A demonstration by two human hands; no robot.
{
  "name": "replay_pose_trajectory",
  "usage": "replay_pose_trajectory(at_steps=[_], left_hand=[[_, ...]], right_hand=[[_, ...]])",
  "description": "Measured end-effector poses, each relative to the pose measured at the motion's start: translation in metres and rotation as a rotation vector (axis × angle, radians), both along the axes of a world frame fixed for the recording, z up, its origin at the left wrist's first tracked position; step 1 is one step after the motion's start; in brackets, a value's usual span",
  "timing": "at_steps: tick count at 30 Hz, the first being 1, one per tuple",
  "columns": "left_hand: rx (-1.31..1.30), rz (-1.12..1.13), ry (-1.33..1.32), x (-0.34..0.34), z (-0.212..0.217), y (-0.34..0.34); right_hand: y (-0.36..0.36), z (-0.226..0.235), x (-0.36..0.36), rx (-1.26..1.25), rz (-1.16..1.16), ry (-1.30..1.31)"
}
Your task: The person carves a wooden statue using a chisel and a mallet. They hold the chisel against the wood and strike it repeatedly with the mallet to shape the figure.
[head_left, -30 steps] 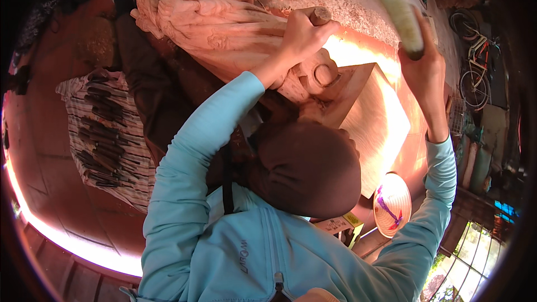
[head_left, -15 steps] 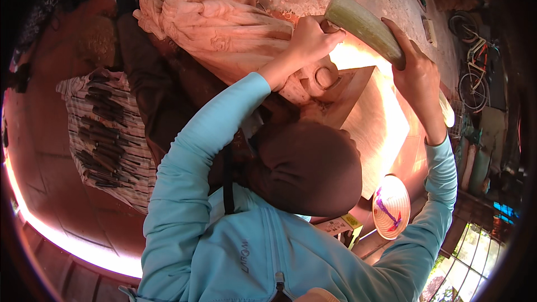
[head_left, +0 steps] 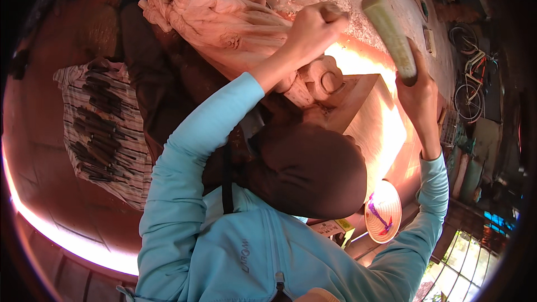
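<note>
Warm, orange-lit wood forms the large carved figure [head_left: 240, 19], stretched out beyond the upper right corner of the striped cloth [head_left: 70, 106]. Its rippling drapery folds look well shaped; the uneven grain suggests smoothing is left, and the angular block [head_left: 358, 98] beside it shows broad, flat faces. Over the figure, the left hand [head_left: 316, 29] is closed, apparently around a blurred tool handle [head_left: 333, 10]. The right hand [head_left: 418, 92] grips a smooth, pale green, club-like mallet [head_left: 390, 33], well apart. Slender dark tools [head_left: 100, 134] cover the cloth's middle.
</note>
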State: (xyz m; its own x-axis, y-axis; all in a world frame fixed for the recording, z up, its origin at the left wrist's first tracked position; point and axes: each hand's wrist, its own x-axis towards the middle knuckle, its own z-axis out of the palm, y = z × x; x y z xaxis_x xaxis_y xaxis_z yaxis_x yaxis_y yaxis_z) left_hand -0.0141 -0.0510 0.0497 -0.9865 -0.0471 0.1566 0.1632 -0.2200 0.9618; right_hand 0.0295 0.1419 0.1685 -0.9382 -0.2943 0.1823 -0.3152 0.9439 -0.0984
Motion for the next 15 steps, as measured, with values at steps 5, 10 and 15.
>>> replay_pose_trajectory(at_steps=[5,10,15], left_hand=[[0.123,0.062,0.093,-0.011,0.002,0.009],[0.161,-0.041,0.043,-0.018,-0.005,0.011],[0.253,0.016,0.066,-0.019,-0.011,0.012]], right_hand=[[-0.002,0.008,0.000,-0.024,-0.024,0.059],[-0.007,0.016,-0.006,-0.078,-0.075,0.003],[-0.011,0.020,-0.019,-0.096,-0.017,0.076]])
